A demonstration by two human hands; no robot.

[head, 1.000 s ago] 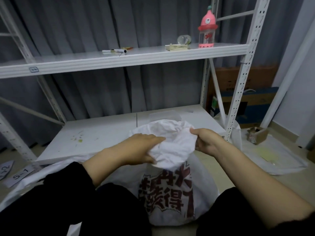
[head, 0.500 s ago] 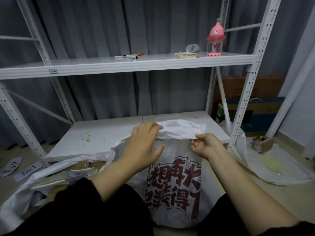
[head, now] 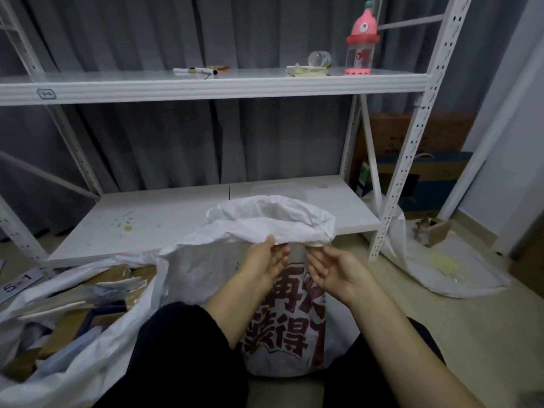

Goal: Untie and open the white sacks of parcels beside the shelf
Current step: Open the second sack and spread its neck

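Observation:
A white woven sack with large red print (head: pixel 223 269) stands upright on the floor in front of the low shelf board, its mouth open and its rim rolled outward. My left hand (head: pixel 269 257) touches the rolled rim from below with fingers nearly straight. My right hand (head: pixel 331 269) is just right of it, palm up, fingers relaxed under the rim. A second white sack (head: pixel 88 357) lies open at the lower left, showing several brown and grey parcels. What is inside the upright sack is hidden.
A white metal shelf (head: pixel 206 83) stands behind, with markers, papers and a pink bottle (head: pixel 361 42) on its upper board. A flattened white sack (head: pixel 447 272) and a small cardboard box (head: pixel 432 231) lie on the floor at right. Cartons stand behind the shelf's right post.
The bunched top of the printed sack has been spread open and its rim folded down. Both hands have let go of their grip and dropped below the rim, close together.

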